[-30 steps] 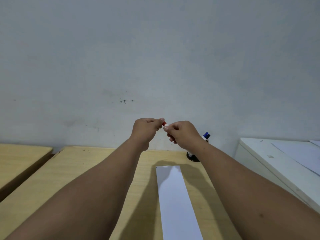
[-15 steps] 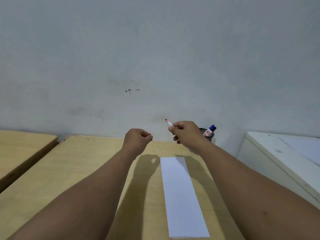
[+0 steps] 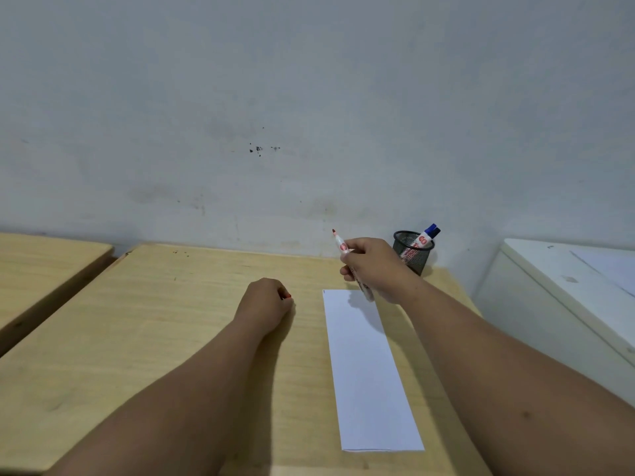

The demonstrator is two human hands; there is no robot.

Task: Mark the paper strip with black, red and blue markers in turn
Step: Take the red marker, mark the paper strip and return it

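Observation:
A long white paper strip (image 3: pixel 367 369) lies on the wooden table (image 3: pixel 165 321), running from near me toward the wall. A tiny dark mark shows at its far left corner. My right hand (image 3: pixel 376 267) hovers over the strip's far end, shut on an uncapped red marker (image 3: pixel 343 250) whose tip points up and away. To the left of the strip my left hand (image 3: pixel 266 304) rests on the table as a fist around the red cap (image 3: pixel 288 296), of which only a sliver shows. A blue marker (image 3: pixel 426 237) stands in a black mesh pen cup (image 3: pixel 414 252) behind my right hand.
A grey wall rises just behind the table. A second wooden table (image 3: pixel 44 269) sits to the left across a narrow gap. At the right stands a white cabinet (image 3: pixel 567 304) with a sheet of paper on top.
My hands pulled apart, taking the cap off the red marker. The left hand dropped to the table with the cap. The right hand lowered toward the strip's far end.

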